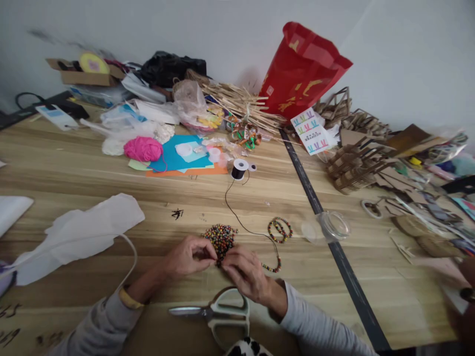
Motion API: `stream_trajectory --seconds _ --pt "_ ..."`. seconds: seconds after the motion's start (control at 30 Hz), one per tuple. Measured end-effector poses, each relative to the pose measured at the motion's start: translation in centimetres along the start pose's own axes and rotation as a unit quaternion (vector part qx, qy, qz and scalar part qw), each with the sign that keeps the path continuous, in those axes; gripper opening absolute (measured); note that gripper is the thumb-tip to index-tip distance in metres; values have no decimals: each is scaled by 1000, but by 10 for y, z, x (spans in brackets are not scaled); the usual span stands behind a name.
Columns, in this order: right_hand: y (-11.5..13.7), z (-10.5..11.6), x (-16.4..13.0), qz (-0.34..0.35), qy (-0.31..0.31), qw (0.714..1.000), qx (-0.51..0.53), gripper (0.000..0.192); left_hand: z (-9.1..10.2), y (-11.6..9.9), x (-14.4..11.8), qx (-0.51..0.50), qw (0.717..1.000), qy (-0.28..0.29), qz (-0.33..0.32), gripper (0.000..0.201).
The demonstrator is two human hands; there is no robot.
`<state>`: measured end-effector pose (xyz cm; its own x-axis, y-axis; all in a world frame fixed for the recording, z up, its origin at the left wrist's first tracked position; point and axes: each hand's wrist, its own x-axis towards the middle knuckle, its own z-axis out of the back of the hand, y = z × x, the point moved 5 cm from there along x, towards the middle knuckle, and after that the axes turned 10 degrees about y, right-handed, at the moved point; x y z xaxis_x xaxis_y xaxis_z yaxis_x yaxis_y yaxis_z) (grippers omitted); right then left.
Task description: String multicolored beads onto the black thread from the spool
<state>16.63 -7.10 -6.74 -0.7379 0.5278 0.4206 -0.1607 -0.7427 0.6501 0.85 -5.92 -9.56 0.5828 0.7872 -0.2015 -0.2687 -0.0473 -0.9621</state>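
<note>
A heap of small multicoloured beads (219, 239) lies on the wooden table, just beyond my hands. My left hand (190, 254) is closed in a pinch at the heap's near edge; whatever sits between its fingertips is too small to name. Close beside it, my right hand (245, 273) pinches too, apparently on the end of a thin black cord (237, 217). From a white spool of black cord (239, 169) this cord curves to a strung row of beads (273, 268), which disappears behind my right hand. Two finished-looking beaded rings (280, 230) lie farther right.
Scissors with pale handles (229, 312) lie just below my hands. A clear round container (334, 226) stands right, near a dark strip (345, 272). Pink yarn (143, 149), blue paper (170, 151), a red bag (300, 69) and small woven baskets (351, 168) crowd the back.
</note>
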Motion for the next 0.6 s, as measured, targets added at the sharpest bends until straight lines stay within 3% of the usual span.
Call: stream_trajectory --seconds 0.2,0.33,0.6 --pt "-10 5 -1 -53 -32 998 29 7 1 1 -1 7 1000 -4 7 13" --pt "-13 4 0 -67 -29 997 37 7 3 -3 -3 97 995 -13 0 14" --pt "-16 6 1 -87 -46 993 62 7 1 -8 -4 219 975 21 -41 15"
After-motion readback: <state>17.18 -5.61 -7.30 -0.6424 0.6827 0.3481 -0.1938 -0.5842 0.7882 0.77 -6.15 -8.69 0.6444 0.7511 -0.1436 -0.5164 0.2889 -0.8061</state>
